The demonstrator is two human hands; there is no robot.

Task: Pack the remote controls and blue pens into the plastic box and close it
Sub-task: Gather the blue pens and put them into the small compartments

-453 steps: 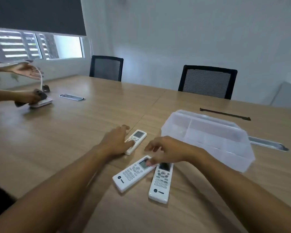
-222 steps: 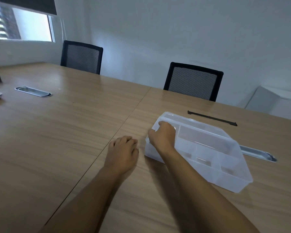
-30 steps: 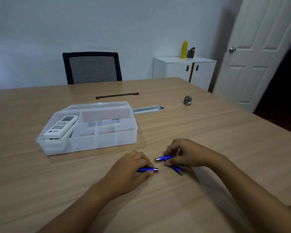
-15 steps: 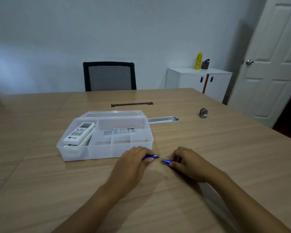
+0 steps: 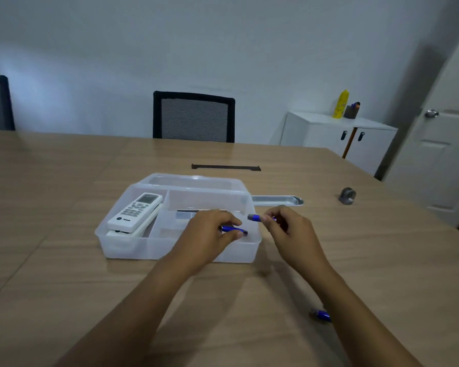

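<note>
Over the clear plastic box (image 5: pixel 133 250): left hand (image 5: pixel 210 239) pinched a blue pen (image 5: pixel 233 229); right hand (image 5: pixel 289 229), beside its right rim, gripped another pen (image 5: pixel 255 217).

Left arm: bare, it enters from the lower left and runs up toward the middle of our view, forearm straight, wrist level. Left hand (image 5: pixel 210 235): palm down, knuckles toward us, fingers curled inward, thumb and forefinger pinched on a blue pen (image 5: pixel 233 229) that lies roughly crosswise. Right arm: bare, it enters from the lower right corner and angles up and left, wrist slightly raised. Right hand (image 5: pixel 289 229): back turned to us, fingers bent, the fingertips nipping a second blue pen (image 5: pixel 255 217) whose end points left toward our other hand. Both hands sit close together, side by side, not touching.
</note>
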